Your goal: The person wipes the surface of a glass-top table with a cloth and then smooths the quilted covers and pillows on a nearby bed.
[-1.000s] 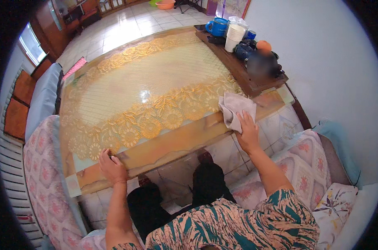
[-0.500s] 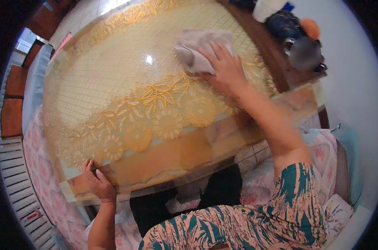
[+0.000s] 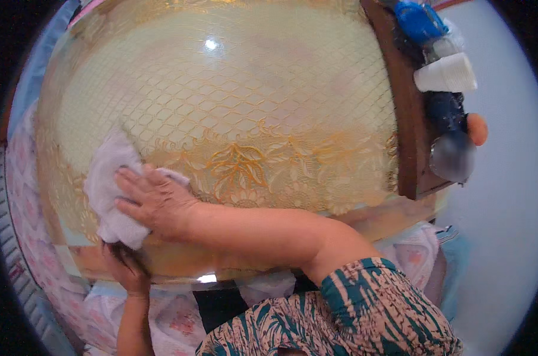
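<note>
Pressed over a pale, crumpled cloth (image 3: 111, 190), my right hand (image 3: 162, 204) has its fingers spread across it, and a fold sticks out past the hand. The cloth lies at the left on a glossy, clear-looking cover (image 3: 269, 77) over a gold lace-patterned tablecloth. My left hand (image 3: 126, 270) is at the table's near left edge, just below the cloth's lower corner. Its fingers are curled and smeared by motion, with something small and dark at them that I cannot make out. My right forearm crosses over the near edge of the table.
Along the right runs a dark wooden ledge (image 3: 408, 136). On or by it are a blue plastic item (image 3: 420, 21), white stacked cups (image 3: 447, 74), a dark container (image 3: 446, 111), a blurred round object (image 3: 453, 157) and an orange item (image 3: 477, 129). Pink-patterned fabric (image 3: 25, 190) covers seating.
My right hand has swept the cloth from the table's far right to its near left, close to my left hand. The view has turned toward the right.
</note>
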Demonstrator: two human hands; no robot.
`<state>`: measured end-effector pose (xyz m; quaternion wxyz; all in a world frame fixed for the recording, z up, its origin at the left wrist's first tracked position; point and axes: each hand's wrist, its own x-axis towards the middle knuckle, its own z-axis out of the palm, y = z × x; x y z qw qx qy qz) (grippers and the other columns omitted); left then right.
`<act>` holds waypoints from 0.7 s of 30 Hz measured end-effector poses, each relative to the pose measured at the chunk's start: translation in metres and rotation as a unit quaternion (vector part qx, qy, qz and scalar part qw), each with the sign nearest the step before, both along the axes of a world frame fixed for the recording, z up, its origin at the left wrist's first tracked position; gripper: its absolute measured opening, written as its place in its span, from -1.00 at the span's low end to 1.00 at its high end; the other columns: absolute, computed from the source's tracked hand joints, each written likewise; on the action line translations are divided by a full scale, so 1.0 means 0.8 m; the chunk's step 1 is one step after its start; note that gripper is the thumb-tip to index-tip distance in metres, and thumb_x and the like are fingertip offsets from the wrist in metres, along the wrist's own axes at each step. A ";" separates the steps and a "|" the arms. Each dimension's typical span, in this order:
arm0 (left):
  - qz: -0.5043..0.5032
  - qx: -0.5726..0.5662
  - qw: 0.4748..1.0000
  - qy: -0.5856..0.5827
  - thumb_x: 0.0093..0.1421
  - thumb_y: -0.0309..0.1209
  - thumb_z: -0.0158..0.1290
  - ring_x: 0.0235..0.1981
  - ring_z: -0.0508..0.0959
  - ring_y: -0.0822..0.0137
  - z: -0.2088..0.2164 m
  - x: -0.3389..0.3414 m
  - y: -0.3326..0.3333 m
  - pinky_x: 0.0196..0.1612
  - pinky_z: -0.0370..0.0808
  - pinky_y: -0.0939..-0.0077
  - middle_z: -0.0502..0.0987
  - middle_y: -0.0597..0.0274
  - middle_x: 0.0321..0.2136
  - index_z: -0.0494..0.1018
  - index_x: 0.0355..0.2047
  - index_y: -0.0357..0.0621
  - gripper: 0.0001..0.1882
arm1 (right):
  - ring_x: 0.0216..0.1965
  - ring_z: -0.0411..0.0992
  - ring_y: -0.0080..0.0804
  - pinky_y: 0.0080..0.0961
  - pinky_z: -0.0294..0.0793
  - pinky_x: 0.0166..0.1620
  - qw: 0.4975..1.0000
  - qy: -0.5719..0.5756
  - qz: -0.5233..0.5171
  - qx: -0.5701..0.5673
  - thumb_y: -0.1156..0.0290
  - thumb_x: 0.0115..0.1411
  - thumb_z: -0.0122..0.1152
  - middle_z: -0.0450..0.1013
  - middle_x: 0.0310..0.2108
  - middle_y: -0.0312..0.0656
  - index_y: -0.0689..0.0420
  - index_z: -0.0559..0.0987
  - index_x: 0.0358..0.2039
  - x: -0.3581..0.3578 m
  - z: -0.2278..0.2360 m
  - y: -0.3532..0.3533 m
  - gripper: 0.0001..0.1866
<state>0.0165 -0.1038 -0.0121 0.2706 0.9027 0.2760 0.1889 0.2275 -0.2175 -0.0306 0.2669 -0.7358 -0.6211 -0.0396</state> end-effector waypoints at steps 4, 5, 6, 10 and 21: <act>0.000 0.103 0.995 0.017 0.29 -0.41 -0.20 0.14 0.32 -0.02 0.015 -0.014 0.004 0.21 0.22 0.22 0.30 -0.11 0.12 0.30 0.06 -0.31 -0.63 | 0.36 0.00 -0.13 -0.07 0.07 0.23 0.991 0.081 -0.074 -0.077 0.18 0.11 0.05 0.03 0.34 -0.04 -0.21 0.29 0.24 0.046 0.041 -0.117 -0.38; -0.002 0.113 0.993 0.018 0.28 -0.42 -0.20 0.14 0.33 -0.01 0.016 -0.010 0.005 0.21 0.22 0.23 0.31 -0.08 0.11 0.31 0.06 -0.29 -0.63 | 0.35 0.01 -0.11 -0.06 0.10 0.21 0.983 0.035 -0.151 -0.094 0.17 0.11 0.10 0.05 0.33 -0.05 -0.25 0.25 0.28 0.064 0.042 -0.159 -0.34; -0.001 0.127 0.992 0.026 0.28 -0.42 -0.19 0.13 0.33 0.00 0.018 -0.013 0.007 0.21 0.23 0.23 0.33 -0.05 0.11 0.31 0.06 -0.27 -0.63 | 0.33 0.05 -0.08 -0.04 0.12 0.19 0.974 0.006 -0.201 -0.108 0.16 0.10 0.14 0.07 0.33 -0.07 -0.26 0.25 0.28 0.085 0.043 -0.206 -0.32; 0.025 0.218 0.974 0.050 0.24 -0.42 -0.15 0.11 0.35 0.03 0.014 -0.021 0.006 0.20 0.26 0.22 0.38 0.02 0.08 0.36 0.04 -0.20 -0.63 | 0.26 0.15 -0.01 -0.10 0.17 0.16 0.933 -0.032 -0.344 -0.099 0.18 0.05 0.21 0.12 0.29 0.00 -0.20 0.29 0.26 0.079 0.062 -0.371 -0.30; -0.044 0.087 0.994 -0.055 0.12 -0.48 0.02 0.09 0.39 0.02 -0.049 0.077 -0.082 0.16 0.30 0.20 0.43 0.00 0.06 0.42 0.01 -0.17 -0.61 | 0.34 0.04 -0.20 -0.15 0.06 0.26 0.967 0.013 -0.234 -0.102 0.49 -0.03 0.13 0.10 0.31 -0.12 -0.16 0.31 0.23 -0.021 -0.018 -0.276 -0.27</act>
